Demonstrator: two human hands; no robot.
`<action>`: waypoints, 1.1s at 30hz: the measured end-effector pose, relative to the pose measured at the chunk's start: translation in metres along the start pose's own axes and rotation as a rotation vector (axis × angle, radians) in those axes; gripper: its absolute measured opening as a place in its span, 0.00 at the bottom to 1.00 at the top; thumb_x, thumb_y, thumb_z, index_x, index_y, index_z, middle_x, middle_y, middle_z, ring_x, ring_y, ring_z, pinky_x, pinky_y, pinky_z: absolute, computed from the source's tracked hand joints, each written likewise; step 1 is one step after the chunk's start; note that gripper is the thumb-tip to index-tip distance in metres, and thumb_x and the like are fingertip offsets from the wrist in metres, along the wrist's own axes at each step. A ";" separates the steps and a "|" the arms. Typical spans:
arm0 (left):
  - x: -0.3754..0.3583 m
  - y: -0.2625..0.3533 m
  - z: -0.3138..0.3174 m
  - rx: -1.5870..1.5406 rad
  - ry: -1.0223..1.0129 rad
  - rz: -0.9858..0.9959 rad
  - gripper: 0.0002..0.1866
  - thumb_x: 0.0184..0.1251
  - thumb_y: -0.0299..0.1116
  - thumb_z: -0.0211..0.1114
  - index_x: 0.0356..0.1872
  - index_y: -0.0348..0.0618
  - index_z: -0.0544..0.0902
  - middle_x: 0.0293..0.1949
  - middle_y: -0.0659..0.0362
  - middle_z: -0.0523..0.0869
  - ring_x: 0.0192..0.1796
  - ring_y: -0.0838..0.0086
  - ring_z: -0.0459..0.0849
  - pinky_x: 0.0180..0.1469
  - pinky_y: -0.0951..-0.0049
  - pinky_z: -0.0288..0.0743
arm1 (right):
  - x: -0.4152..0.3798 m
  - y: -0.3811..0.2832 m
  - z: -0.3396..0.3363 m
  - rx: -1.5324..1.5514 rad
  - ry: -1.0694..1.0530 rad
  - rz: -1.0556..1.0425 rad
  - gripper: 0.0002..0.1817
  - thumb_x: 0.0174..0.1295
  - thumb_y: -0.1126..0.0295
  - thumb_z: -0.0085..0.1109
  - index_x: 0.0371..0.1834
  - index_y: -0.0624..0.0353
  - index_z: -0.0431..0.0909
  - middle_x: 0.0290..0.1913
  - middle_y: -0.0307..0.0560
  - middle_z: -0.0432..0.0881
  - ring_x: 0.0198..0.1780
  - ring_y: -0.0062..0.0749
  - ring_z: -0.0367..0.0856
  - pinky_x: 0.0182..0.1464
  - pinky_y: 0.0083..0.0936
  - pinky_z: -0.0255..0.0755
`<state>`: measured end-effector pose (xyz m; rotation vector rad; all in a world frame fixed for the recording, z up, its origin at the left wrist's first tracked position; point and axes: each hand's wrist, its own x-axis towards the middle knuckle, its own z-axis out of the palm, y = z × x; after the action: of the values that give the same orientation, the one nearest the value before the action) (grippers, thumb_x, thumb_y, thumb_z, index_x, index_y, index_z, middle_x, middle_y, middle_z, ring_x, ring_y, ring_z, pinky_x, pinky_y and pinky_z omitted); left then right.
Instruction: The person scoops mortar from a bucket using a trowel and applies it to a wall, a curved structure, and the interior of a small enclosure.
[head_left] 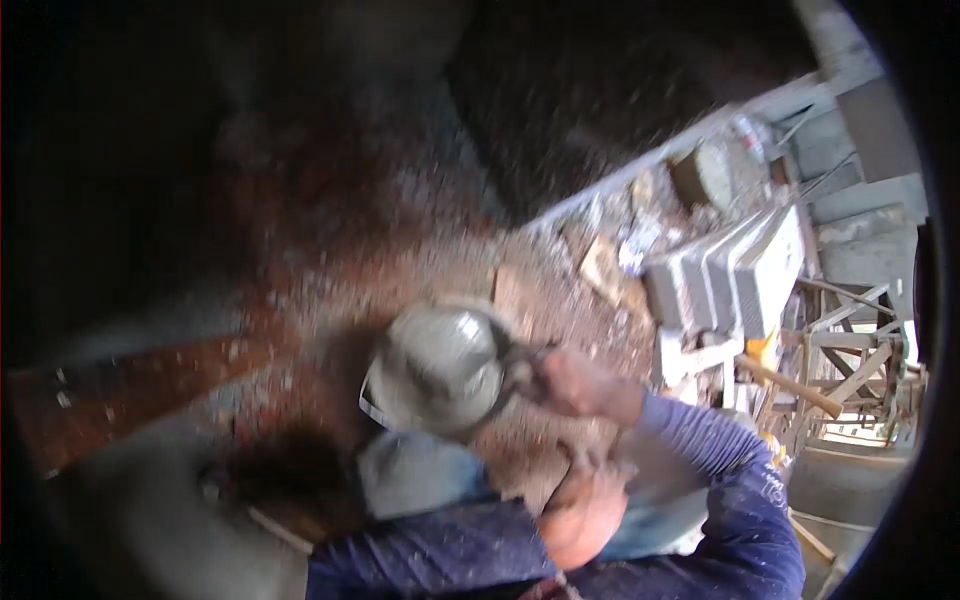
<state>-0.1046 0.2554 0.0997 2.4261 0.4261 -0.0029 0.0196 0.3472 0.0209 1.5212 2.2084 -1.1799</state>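
A round basin (374, 395) of smooth, wet grey cement mix (440, 355) rests on the dusty ground. My right hand (580, 385) is at the basin's right side, fingers closed around something small and greyish at the rim. Blur hides what that is. Lower down, my left hand (583, 512) is in front of my body, below the right hand and apart from the basin. Its fingers look loosely spread, with no object visible in them, though their tips are smeared. My knee in faded blue cloth (420, 472) is just below the basin.
Stacked pale blocks (725, 270) stand to the right, with a wooden handle (790, 385) below them. A cylindrical container (705, 175) and rubble lie farther up. Timber framing (850, 350) is at the far right. A reddish-brown board (150, 400) lies left.
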 end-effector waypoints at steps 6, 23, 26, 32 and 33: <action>0.002 0.008 -0.017 0.066 -0.104 -0.071 0.18 0.65 0.38 0.54 0.49 0.41 0.85 0.46 0.52 0.84 0.53 0.55 0.79 0.58 0.37 0.65 | 0.069 -0.074 -0.073 0.298 0.093 -0.578 0.12 0.63 0.65 0.61 0.40 0.61 0.74 0.35 0.49 0.79 0.40 0.39 0.83 0.43 0.40 0.76; -0.001 0.013 -0.017 0.141 0.008 -0.072 0.17 0.65 0.36 0.55 0.48 0.38 0.85 0.44 0.52 0.85 0.53 0.54 0.79 0.56 0.35 0.65 | -0.141 -0.043 -0.128 0.125 0.560 0.194 0.23 0.57 0.57 0.64 0.46 0.66 0.76 0.27 0.49 0.78 0.25 0.32 0.78 0.28 0.28 0.72; -0.002 0.014 -0.020 0.060 -0.092 -0.009 0.17 0.64 0.36 0.56 0.48 0.39 0.85 0.44 0.52 0.85 0.53 0.54 0.80 0.57 0.36 0.65 | -0.056 -0.029 -0.084 -0.292 0.143 0.045 0.14 0.67 0.65 0.51 0.51 0.62 0.72 0.32 0.59 0.80 0.34 0.46 0.83 0.33 0.40 0.77; -0.008 0.022 -0.007 0.042 -0.190 -0.016 0.17 0.64 0.37 0.56 0.48 0.43 0.86 0.46 0.52 0.85 0.53 0.55 0.80 0.57 0.36 0.65 | 0.042 0.008 0.051 -0.702 -0.012 -0.029 0.18 0.73 0.64 0.36 0.39 0.62 0.76 0.25 0.45 0.76 0.17 0.31 0.72 0.21 0.32 0.72; -0.008 0.021 -0.005 0.045 -0.155 -0.043 0.17 0.64 0.36 0.56 0.49 0.44 0.86 0.47 0.52 0.84 0.53 0.55 0.80 0.57 0.36 0.65 | 0.049 -0.001 0.050 -0.478 -0.040 -0.072 0.19 0.73 0.63 0.36 0.37 0.63 0.77 0.25 0.46 0.76 0.18 0.31 0.72 0.22 0.33 0.73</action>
<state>-0.1060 0.2410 0.1173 2.4391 0.4119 -0.2196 -0.0158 0.3450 -0.0395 1.2176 2.3127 -0.6210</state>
